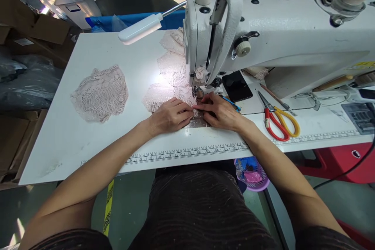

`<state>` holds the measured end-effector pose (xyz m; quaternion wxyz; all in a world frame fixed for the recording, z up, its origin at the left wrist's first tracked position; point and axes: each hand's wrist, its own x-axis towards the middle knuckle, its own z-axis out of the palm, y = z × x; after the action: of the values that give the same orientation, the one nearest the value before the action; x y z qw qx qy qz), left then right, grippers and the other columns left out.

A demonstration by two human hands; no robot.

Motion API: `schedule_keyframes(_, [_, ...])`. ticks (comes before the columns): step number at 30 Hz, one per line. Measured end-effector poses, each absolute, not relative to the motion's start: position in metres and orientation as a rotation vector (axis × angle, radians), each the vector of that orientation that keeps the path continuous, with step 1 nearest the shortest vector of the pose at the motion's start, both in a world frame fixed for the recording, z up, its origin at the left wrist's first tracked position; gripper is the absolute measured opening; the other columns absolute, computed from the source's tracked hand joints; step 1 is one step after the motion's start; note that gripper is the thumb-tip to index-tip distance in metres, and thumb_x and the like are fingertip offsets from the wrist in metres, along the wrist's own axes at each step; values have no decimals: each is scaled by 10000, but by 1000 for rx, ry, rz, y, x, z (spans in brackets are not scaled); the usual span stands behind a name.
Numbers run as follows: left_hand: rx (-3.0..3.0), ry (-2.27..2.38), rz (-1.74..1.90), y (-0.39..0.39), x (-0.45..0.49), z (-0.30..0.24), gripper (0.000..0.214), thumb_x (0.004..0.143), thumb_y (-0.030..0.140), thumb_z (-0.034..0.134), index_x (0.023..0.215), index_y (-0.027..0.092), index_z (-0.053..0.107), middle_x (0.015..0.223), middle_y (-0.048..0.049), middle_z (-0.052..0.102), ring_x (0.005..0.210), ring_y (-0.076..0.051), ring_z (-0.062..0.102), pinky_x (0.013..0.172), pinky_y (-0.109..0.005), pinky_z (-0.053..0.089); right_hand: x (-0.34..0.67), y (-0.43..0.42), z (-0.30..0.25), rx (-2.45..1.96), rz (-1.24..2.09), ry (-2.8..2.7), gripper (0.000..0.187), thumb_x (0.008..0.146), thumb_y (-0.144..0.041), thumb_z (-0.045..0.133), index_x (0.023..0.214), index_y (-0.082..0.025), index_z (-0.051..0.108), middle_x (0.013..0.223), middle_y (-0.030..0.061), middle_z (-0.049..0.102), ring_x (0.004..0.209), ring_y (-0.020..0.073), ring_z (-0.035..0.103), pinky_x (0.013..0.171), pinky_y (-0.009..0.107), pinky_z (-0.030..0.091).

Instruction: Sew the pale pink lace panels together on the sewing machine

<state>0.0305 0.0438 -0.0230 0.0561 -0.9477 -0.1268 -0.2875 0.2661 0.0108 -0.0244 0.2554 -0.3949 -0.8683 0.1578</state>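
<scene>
My left hand [170, 116] and my right hand [219, 111] lie side by side on the white sewing table [96, 144], just in front of the presser foot [198, 93] of the white sewing machine [278, 35]. Both hands have their fingers pressed together on a piece of pink lace [159, 97] and pinch its edge where the fingertips meet. The lace runs on behind the needle in a strip [172, 58] towards the back of the table.
A heap of pink lace pieces [101, 93] lies at the left. Red-and-yellow scissors [278, 121] and a dark phone [237, 86] lie right of the needle. A gooseneck lamp [140, 28] hangs over the table. A purple basket [252, 174] sits under the table edge.
</scene>
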Motion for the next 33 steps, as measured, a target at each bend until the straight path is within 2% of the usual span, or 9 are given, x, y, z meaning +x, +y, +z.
schedule_keyframes(4, [-2871,-424,-810,40,30,-20,109,940,182,571,917,165,676,905,-52,720,759,-157,647,677,-325,538,267,11,-25,-1050,404,-2360,420,847,-119,516,1195,-231,723,1099,108,545,1021,225,555,948,429,500])
schedule_keyframes(9, [-2874,-533,-618,25,30,-9,165,948,174,519,1010,141,669,1040,-113,709,871,-204,657,744,-368,541,268,11,-25,-1017,355,-2386,379,880,-143,503,1158,-250,736,1099,103,562,1007,219,548,913,427,512])
schedule_keyframes(15, [-2926,-560,-500,22,34,-1,267,944,309,517,1019,118,688,952,-99,707,858,-212,653,976,-456,491,267,10,-22,-1057,322,-2416,370,887,-155,515,1194,-205,714,1117,121,572,1014,229,548,920,428,508])
schedule_keyframes(19, [-2918,-601,-551,26,34,-1,287,941,352,514,947,147,715,914,-89,711,817,-217,632,917,-463,480,265,9,-19,-1082,307,-2433,364,885,-167,515,1189,-180,713,1102,131,580,1003,238,554,896,420,509])
schedule_keyframes(22, [-2932,-610,-549,27,31,-3,312,948,371,512,1003,135,709,950,-100,713,841,-226,627,878,-445,482,263,8,-18,-1112,292,-2431,356,894,-182,507,1186,-173,711,1099,131,591,991,239,558,888,417,507])
schedule_keyframes(27, [-2945,-672,-540,25,28,-7,341,949,378,534,1107,112,676,1093,-132,700,952,-255,636,979,-498,464,257,6,-14,-1244,236,-2453,361,920,-194,479,1212,-164,689,1026,140,611,957,252,567,841,415,513])
schedule_keyframes(33, [-2888,-722,-562,24,30,-12,386,959,379,519,1162,81,656,1114,-162,689,1046,-301,636,1035,-587,437,247,8,-8,-1319,121,-2513,377,931,-178,437,1231,-137,662,1030,176,596,903,251,575,756,379,523])
